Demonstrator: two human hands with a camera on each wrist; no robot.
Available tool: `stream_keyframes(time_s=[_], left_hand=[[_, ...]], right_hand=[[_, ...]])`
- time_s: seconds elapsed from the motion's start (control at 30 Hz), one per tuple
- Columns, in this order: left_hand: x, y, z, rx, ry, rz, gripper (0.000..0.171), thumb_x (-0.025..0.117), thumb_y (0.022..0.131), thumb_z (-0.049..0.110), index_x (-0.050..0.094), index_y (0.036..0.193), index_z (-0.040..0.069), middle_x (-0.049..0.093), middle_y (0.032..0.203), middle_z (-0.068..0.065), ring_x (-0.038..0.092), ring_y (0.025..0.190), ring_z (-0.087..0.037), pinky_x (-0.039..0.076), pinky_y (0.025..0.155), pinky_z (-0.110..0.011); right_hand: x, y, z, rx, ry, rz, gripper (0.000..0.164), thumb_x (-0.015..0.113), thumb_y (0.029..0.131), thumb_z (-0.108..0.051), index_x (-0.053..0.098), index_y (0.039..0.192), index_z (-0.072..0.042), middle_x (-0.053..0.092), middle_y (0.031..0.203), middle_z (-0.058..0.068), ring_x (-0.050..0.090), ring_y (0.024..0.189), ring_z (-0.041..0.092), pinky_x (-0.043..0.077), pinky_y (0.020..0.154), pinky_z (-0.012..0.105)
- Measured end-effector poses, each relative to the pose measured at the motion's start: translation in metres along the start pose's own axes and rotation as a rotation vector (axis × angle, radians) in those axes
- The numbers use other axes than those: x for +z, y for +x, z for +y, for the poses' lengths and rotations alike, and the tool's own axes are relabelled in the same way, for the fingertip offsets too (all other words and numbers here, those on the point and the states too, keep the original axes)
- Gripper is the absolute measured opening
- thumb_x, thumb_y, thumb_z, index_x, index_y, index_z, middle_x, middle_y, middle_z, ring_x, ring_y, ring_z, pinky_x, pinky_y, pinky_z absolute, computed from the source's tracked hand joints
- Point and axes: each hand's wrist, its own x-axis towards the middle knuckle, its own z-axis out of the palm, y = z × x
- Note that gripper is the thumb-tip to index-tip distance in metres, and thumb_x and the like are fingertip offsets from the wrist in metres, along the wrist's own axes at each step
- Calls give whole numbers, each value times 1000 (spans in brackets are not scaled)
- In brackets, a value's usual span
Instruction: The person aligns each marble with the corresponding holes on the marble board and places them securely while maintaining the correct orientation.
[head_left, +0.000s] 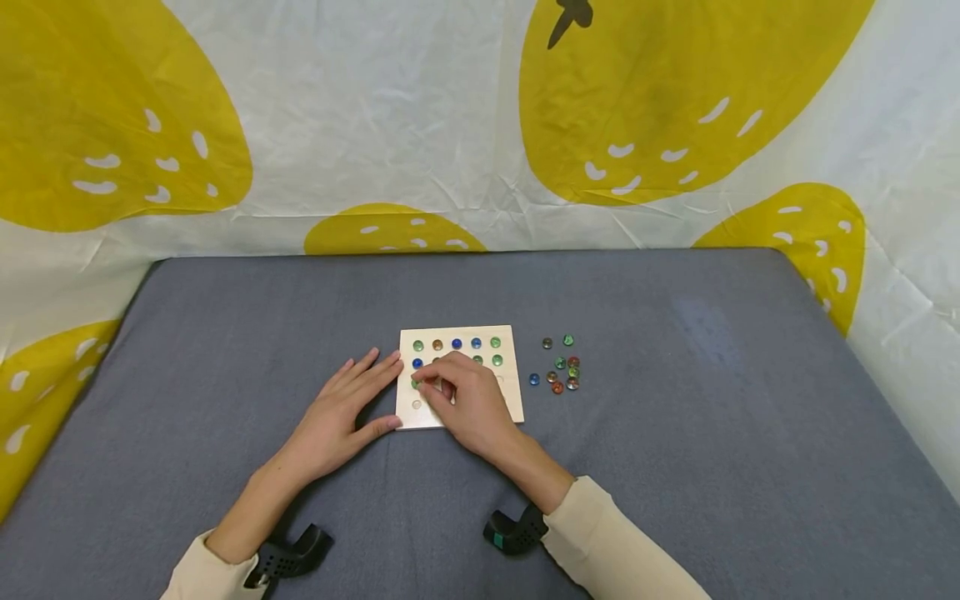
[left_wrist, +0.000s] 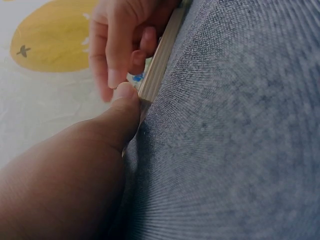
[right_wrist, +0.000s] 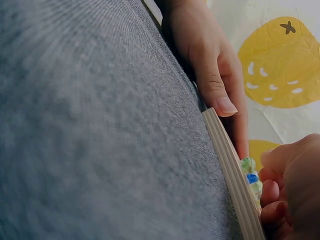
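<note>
A light wooden board (head_left: 517, 407) with rows of small round hollows lies on the grey cloth. Green, blue and amber glass marbles sit in its far rows, among them a blue marble (head_left: 457, 343). My left hand (head_left: 337, 421) rests at the board's left side, fingers spread straight, fingertips and thumb on its edge. Over the board, my right hand (head_left: 474, 404) pinches a green marble (head_left: 415, 384) between thumb and index finger, at the left end of the third row. This hand covers the middle of the board. In the right wrist view, the board's layered edge (right_wrist: 232, 172) shows.
Several loose marbles, including a red marble (head_left: 557, 387) and a blue marble (head_left: 534, 379), lie on the cloth right of the board. The grey cloth-covered table (head_left: 712, 433) reaches back to a white curtain (head_left: 390, 100) with yellow fruit shapes.
</note>
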Motion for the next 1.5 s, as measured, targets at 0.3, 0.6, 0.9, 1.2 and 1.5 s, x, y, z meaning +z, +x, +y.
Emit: stream_keyframes(time_s=[0.3,0.6,0.9,1.2,1.5], left_hand=[[2,-1,0,-7,-5,-5,69,69,88,35,41,146,11,39,149,-6,27,140,-32,16,114,-49],[2,-1,0,-18,1,-16,71,69,87,36,40,147,12,38,150,-5,26,140,-31,16,114,-49],[2,0,1,-16,16,-19,72,69,87,37,40,147,11,37,150,-6,26,140,-32,15,114,-49],[0,0,2,-9,17,-18,72,70,87,36,40,147,11,37,150,-6,26,140,-32,16,114,-49],[-1,0,2,-20,15,-21,72,70,87,36,40,147,11,37,150,-6,25,141,-31,15,114,-49]], right_hand=[[-16,6,-12,22,54,106,9,68,90,-10,75,96,-13,64,85,-7,53,65,3,47,59,21],[-42,4,-17,-11,95,158,11,66,92,-16,74,100,-14,66,91,-9,55,68,6,44,52,23],[-75,-3,-18,39,82,225,8,68,89,-6,74,95,-7,65,80,-4,53,64,13,40,52,24],[-106,-19,-4,135,24,232,10,67,91,-8,73,99,-7,66,83,0,54,62,16,43,50,23],[-127,-30,23,143,-27,238,11,65,93,-18,74,99,-14,67,84,-2,52,60,13,40,48,23]])
